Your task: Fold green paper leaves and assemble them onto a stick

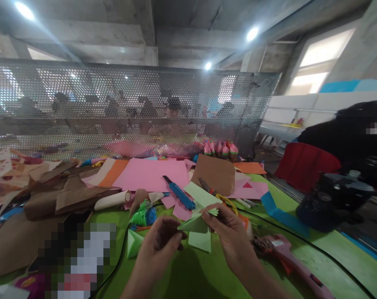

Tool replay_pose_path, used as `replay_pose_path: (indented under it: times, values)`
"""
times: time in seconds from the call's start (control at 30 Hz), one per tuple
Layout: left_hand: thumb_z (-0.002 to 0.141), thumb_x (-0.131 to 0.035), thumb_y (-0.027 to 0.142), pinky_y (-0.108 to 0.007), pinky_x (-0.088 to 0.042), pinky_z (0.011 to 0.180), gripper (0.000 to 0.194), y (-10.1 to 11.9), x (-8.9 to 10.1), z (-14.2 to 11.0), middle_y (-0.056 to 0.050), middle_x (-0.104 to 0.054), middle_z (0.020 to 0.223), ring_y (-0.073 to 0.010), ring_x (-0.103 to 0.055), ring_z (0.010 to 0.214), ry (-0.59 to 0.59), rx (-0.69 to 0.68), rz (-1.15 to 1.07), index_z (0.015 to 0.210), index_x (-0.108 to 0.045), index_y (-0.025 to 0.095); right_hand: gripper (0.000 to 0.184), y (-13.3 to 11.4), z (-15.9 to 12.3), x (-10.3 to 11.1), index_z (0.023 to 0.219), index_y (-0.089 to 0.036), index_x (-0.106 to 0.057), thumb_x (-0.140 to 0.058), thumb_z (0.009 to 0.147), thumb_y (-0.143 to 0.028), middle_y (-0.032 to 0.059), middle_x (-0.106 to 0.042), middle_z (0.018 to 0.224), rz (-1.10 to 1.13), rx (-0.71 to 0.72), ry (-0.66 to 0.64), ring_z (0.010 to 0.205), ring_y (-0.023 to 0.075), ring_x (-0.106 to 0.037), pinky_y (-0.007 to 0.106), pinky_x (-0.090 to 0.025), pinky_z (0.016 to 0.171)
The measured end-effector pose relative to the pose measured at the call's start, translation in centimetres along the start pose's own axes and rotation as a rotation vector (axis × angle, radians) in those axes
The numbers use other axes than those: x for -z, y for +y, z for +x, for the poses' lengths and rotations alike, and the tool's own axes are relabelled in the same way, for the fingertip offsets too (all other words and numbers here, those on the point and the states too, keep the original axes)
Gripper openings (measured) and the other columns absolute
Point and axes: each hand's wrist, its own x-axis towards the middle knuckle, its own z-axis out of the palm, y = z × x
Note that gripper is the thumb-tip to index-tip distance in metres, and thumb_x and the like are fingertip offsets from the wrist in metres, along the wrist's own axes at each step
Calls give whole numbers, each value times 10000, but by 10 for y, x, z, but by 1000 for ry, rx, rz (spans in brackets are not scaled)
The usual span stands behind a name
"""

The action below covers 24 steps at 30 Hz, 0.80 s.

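On the near green tabletop [203, 272], the left hand [161, 243] curls, grip unclear, at the left tip of folded pale-green paper [195, 224], pinched by the right hand [230, 228]. Beyond: pink sheet [151, 172], perforated screen [129, 110], concrete ceiling [188, 39].

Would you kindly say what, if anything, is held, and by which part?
The right hand holds the folded green paper by its pleated end; whether the left hand grips it is unclear.
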Motion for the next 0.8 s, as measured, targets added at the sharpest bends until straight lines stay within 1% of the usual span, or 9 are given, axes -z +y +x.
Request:
replay_pose_path:
  times: [0.07, 0.13, 0.2, 0.3, 0.43, 0.6, 0.73, 0.8]
  values:
    - [789, -646, 283, -240, -497, 615, 137, 3, -2, -1, -8, -650, 762, -149, -619, 710, 4, -31, 53, 879, -588, 198, 171, 0, -1, -1, 684, -203, -686, -781, 688, -346, -25, -559, 594, 6, -1, -1, 557, 108, -433, 218, -336, 519]
    - [793, -628, 240, -230, -480, 606, 71, 6, -3, -2, 10, -632, 727, -133, -599, 665, 29, -76, 168, 839, -592, 199, 156, 0, -1, -2, 688, -206, -692, -787, 682, -329, -22, -577, 610, 24, -6, -3, 572, 110, -451, 217, -354, 534]
    - [791, -609, 208, -220, -461, 598, 18, 9, -3, -3, 26, -615, 683, -124, -580, 632, 64, -149, 299, 792, -593, 200, 140, -1, -2, -3, 695, -210, -698, -790, 680, -315, -24, -582, 612, 40, -11, 1, 574, 110, -454, 215, -361, 541]
    - [796, -584, 181, -211, -452, 617, 38, 10, -2, -3, 33, -621, 679, -121, -579, 639, 86, -249, 448, 770, -593, 206, 130, -3, -2, -4, 700, -216, -707, -795, 675, -307, -29, -569, 589, 47, 2, 7, 564, 110, -443, 216, -358, 538]
    - [804, -566, 155, -214, -458, 659, 66, 9, 1, -3, 27, -651, 724, -128, -602, 689, 89, -273, 550, 787, -597, 211, 128, -5, -3, -4, 673, -215, -706, -798, 671, -305, -27, -568, 593, 16, 35, 1, 581, 115, -431, 221, -349, 550]
    - [785, -562, 167, -229, -469, 652, 78, 14, 1, -3, 6, -677, 730, -150, -629, 711, 108, -280, 532, 724, -598, 202, 132, -2, -3, -3, 684, -226, -710, -802, 667, -319, -24, -574, 612, 9, 47, -26, 611, 125, -430, 227, -338, 564]
    - [764, -595, 204, -244, -488, 644, 69, 15, 1, -2, -9, -689, 733, -154, -640, 680, 162, -210, 415, 696, -598, 194, 133, -1, -4, -3, 697, -228, -711, -797, 670, -326, -14, -581, 645, 5, 55, -29, 633, 135, -430, 236, -340, 575]
    - [744, -622, 207, -245, -489, 620, 59, 14, 1, 0, -4, -679, 693, -150, -633, 638, 182, -156, 362, 693, -599, 189, 134, -2, -5, -3, 700, -225, -712, -793, 673, -328, -7, -582, 654, -9, 57, -30, 638, 143, -431, 245, -343, 579]
